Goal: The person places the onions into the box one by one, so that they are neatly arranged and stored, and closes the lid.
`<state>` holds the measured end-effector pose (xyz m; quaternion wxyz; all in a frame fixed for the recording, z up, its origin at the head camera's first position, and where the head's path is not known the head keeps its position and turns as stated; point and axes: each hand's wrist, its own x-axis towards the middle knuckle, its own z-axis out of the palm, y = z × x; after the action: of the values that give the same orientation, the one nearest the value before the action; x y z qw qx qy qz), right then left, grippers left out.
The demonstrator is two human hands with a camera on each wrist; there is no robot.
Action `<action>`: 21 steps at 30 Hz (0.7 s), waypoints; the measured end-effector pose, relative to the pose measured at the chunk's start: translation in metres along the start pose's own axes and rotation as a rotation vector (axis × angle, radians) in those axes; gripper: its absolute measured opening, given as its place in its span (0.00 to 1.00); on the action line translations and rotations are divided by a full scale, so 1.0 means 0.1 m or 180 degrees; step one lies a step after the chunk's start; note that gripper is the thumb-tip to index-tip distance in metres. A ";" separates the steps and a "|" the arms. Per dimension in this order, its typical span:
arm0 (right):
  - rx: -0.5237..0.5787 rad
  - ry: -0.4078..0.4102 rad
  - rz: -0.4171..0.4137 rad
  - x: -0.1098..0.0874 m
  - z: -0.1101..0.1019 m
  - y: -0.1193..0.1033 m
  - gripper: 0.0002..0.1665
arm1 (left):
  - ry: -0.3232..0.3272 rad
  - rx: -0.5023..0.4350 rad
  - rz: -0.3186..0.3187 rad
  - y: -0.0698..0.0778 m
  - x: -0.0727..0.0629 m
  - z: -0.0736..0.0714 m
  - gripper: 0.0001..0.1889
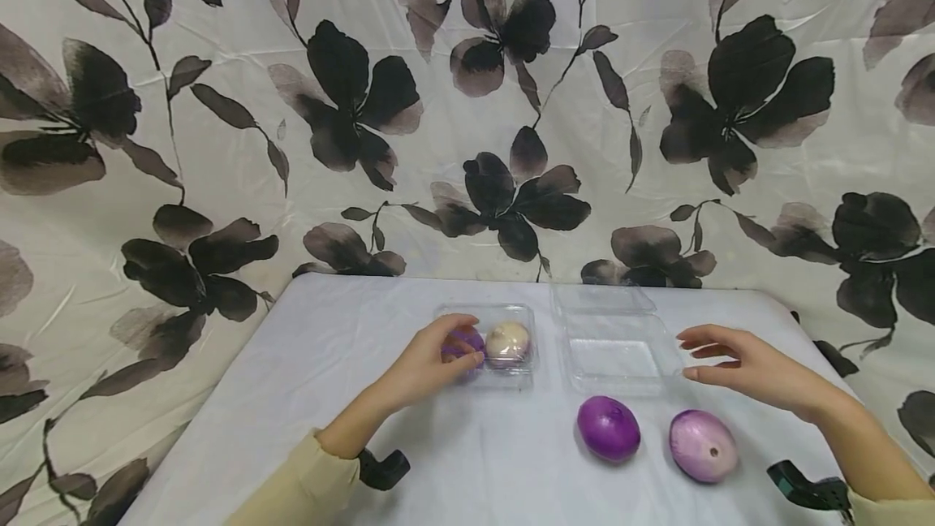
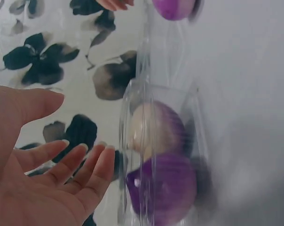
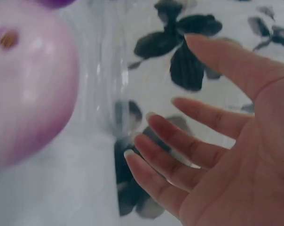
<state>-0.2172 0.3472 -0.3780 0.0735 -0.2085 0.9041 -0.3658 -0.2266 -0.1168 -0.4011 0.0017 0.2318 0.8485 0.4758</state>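
Boxed purple onion and cream-topped onion are sitting side by side in the filled box, and we're seeing them clearly through its clear plastic walls. Over its left end we're watching the left hand, palm turned inward, fingers spreading loosely and grasping nothing; we aren't managing to tell whether a fingertip is touching the plastic. Now we're looking across to the open box, which is resting just to the right, its clear lid lying back on the far side. At its right edge we're finding the right hand, fingers relaxing in a gentle curve, thumb standing apart, nothing being gripped. Nearer to us, two loose onions are lying on the white-covered table: the deep-purple onion is sitting in front of the open box, and the pinkish onion is resting to its right, well apart from the filled box and showing a small brown spot. Behind it all, we're seeing a floral cloth hanging, while a pale yellow sleeve is covering the left forearm.
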 end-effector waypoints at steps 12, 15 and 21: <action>0.0566 -0.0718 0.0295 -0.32 0.02 0.47 0.35 | -0.0155 0.0254 0.0225 0.21 0.23 0.49 0.36; 0.0582 -0.0816 0.0280 -0.35 0.04 0.50 0.35 | -0.0213 0.0205 0.0074 0.27 0.30 0.61 0.38; 0.0726 -0.0962 0.0392 -0.36 0.09 0.50 0.36 | -0.0261 0.0140 -0.0163 0.38 0.42 0.81 0.39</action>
<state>-0.1988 0.3894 -0.4195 0.2538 -0.1957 0.8465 -0.4251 -0.2307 -0.0179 -0.4057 0.0435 0.2293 0.8636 0.4469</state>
